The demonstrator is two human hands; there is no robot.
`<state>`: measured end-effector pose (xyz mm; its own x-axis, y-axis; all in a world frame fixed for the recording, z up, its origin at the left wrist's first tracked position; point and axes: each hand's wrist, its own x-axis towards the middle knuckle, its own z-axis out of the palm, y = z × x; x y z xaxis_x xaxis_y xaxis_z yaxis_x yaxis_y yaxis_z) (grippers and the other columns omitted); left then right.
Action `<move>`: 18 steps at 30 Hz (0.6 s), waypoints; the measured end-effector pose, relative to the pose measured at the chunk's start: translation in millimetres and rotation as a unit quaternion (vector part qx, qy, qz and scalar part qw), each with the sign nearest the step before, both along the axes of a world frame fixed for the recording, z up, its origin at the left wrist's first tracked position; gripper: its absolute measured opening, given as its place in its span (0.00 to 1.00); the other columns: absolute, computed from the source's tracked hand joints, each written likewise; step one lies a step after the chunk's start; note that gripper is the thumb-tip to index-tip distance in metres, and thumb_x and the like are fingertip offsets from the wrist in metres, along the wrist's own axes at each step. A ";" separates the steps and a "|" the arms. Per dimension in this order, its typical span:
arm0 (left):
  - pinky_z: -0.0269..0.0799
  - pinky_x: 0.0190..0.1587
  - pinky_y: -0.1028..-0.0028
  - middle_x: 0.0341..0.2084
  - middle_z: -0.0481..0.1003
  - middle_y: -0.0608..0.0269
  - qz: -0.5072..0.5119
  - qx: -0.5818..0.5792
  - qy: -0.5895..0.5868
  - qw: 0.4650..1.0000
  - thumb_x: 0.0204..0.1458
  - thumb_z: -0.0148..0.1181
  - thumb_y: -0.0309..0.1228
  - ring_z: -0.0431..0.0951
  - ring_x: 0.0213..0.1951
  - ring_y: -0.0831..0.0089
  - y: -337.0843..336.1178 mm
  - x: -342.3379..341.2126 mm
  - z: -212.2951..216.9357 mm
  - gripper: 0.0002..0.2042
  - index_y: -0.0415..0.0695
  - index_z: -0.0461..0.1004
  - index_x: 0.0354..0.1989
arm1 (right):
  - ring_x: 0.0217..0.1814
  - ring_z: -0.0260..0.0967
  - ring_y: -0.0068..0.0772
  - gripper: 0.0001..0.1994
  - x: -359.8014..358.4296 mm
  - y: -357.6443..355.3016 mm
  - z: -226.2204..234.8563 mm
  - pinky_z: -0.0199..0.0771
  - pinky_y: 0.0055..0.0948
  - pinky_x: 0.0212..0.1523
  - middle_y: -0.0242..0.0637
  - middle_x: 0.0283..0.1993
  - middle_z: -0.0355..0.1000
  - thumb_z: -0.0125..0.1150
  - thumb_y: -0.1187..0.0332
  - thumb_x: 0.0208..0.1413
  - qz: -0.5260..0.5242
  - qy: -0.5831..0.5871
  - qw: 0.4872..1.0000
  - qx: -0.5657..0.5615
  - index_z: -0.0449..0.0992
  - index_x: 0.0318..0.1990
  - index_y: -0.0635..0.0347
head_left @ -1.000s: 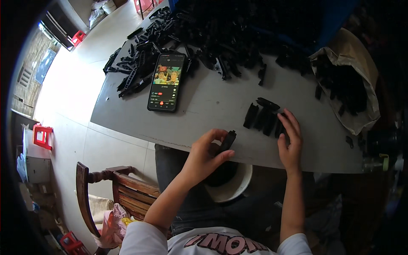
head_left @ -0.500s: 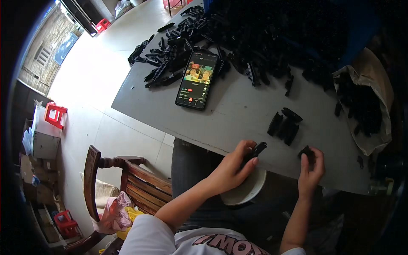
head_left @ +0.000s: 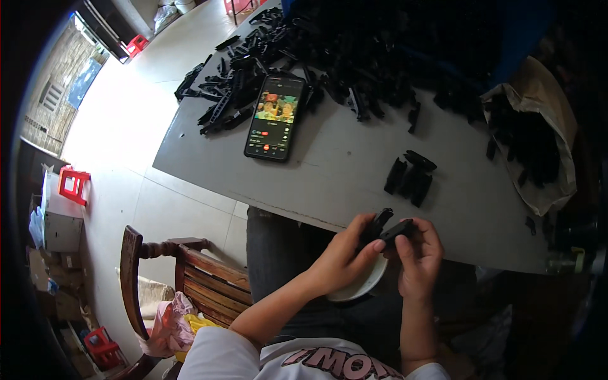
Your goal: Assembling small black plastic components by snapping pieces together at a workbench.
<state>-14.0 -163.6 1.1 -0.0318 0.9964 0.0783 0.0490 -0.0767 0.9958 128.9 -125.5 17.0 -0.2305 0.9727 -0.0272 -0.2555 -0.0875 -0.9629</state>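
Note:
My left hand is closed round a narrow black plastic piece, whose end sticks up past the fingers. Close beside it, my right hand grips another black plastic piece between thumb and fingers. The two pieces nearly meet over the table's near edge; whether they touch I cannot tell. Just beyond my hands, several black plastic pieces lie in a small group on the grey table. Below my hands a white round container is partly hidden.
A large heap of black plastic pieces covers the table's far side. A phone with a lit screen lies in front of it. At the right stands a paper sack with more black pieces. A wooden chair is at the left.
My right hand has moved left with its black piece, up to my left hand. The left hand keeps its piece. The whole view has shifted slightly.

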 end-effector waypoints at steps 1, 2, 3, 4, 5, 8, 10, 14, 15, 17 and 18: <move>0.68 0.40 0.69 0.34 0.71 0.44 0.009 0.011 0.016 1.000 0.55 0.52 0.33 0.75 0.36 0.55 -1.2 -1.3 -0.7 0.20 0.35 0.58 0.52 | 0.39 0.67 0.20 0.15 -1.1 0.0 -0.5 0.74 0.19 0.35 0.36 0.44 0.68 0.60 0.73 0.52 0.012 0.004 1.000 -0.005 0.66 0.46 0.65; 0.68 0.41 0.68 0.35 0.71 0.44 0.003 -0.005 0.004 1.000 0.55 0.52 0.34 0.74 0.38 0.55 -2.5 -1.9 -0.2 0.20 0.35 0.57 0.52 | 0.42 0.66 0.23 0.13 -1.9 0.3 -1.6 0.72 0.22 0.40 0.37 0.43 0.68 0.57 0.73 0.55 0.022 0.003 1.000 0.011 0.66 0.46 0.65; 0.68 0.41 0.68 0.35 0.71 0.44 0.003 -0.005 0.004 1.000 0.55 0.52 0.34 0.74 0.38 0.55 -3.2 -1.3 0.0 0.20 0.35 0.57 0.52 | 0.42 0.66 0.23 0.13 -1.4 0.3 -2.1 0.72 0.22 0.40 0.37 0.43 0.68 0.57 0.73 0.55 0.022 0.003 1.000 0.010 0.66 0.46 0.65; 0.67 0.43 0.68 0.37 0.70 0.43 0.007 -0.017 0.002 1.000 0.55 0.52 0.34 0.73 0.39 0.54 -3.1 -0.9 0.4 0.22 0.35 0.57 0.53 | 0.43 0.65 0.24 0.12 -0.9 1.7 -2.3 0.70 0.24 0.43 0.37 0.42 0.67 0.55 0.72 0.56 0.010 0.019 0.999 0.036 0.66 0.46 0.64; 0.66 0.45 0.68 0.39 0.69 0.42 0.013 -0.028 0.001 1.000 0.55 0.53 0.34 0.72 0.41 0.54 -2.8 -0.7 1.0 0.23 0.34 0.56 0.54 | 0.44 0.64 0.26 0.10 -0.4 3.2 -2.3 0.68 0.27 0.45 0.38 0.42 0.66 0.53 0.72 0.57 -0.001 0.035 0.997 0.062 0.65 0.45 0.64; 0.64 0.48 0.68 0.44 0.66 0.41 0.022 0.019 0.013 1.000 0.54 0.54 0.35 0.70 0.46 0.53 -2.3 -2.9 -3.7 0.26 0.33 0.54 0.56 | 0.42 0.64 0.31 0.09 10.4 5.6 7.0 0.65 0.28 0.44 0.38 0.41 0.64 0.53 0.72 0.56 0.092 -0.114 0.977 0.154 0.68 0.44 0.62; 0.63 0.49 0.69 0.45 0.66 0.44 0.014 0.026 0.040 0.999 0.53 0.54 0.35 0.69 0.47 0.57 -4.0 -1.4 -2.9 0.28 0.34 0.52 0.58 | 0.41 0.65 0.34 0.11 7.9 2.7 23.0 0.66 0.27 0.40 0.39 0.40 0.63 0.54 0.74 0.53 0.193 -0.315 0.902 0.224 0.70 0.45 0.60; 0.65 0.47 0.70 0.43 0.68 0.47 -0.031 -0.005 0.026 0.999 0.54 0.54 0.33 0.71 0.45 0.60 -3.5 2.8 1.5 0.28 0.36 0.51 0.59 | 0.43 0.65 0.33 0.17 7.1 -5.1 9.6 0.66 0.25 0.43 0.38 0.42 0.64 0.57 0.77 0.50 0.138 -0.247 0.945 0.165 0.67 0.49 0.61; 0.66 0.46 0.70 0.42 0.69 0.47 -0.045 -0.003 0.012 0.999 0.54 0.54 0.32 0.72 0.43 0.60 -3.0 3.0 1.2 0.27 0.36 0.52 0.59 | 0.43 0.65 0.33 0.17 11.1 -6.0 7.4 0.66 0.25 0.43 0.38 0.42 0.64 0.57 0.77 0.50 0.138 -0.247 0.945 0.166 0.67 0.49 0.61; 0.67 0.44 0.70 0.39 0.71 0.48 -0.033 0.003 0.009 0.999 0.55 0.53 0.31 0.73 0.41 0.61 -4.2 2.5 2.4 0.24 0.36 0.55 0.57 | 0.45 0.64 0.28 0.19 15.5 -5.8 4.4 0.65 0.25 0.46 0.36 0.43 0.65 0.60 0.77 0.49 0.103 -0.072 0.990 0.062 0.65 0.50 0.63; 0.67 0.44 0.71 0.39 0.71 0.49 -0.033 0.001 0.020 0.999 0.54 0.53 0.31 0.73 0.40 0.63 -5.5 2.0 0.6 0.23 0.36 0.56 0.56 | 0.45 0.64 0.25 0.16 15.5 -5.0 6.8 0.64 0.24 0.48 0.35 0.42 0.66 0.62 0.76 0.49 0.092 -0.060 0.992 0.056 0.68 0.46 0.65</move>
<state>-12.1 -169.1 1.7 0.0379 0.9960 0.0811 0.0834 -0.0840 0.9930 144.4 -130.6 23.8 -0.4053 0.9132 0.0416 -0.1282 -0.0118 -0.9917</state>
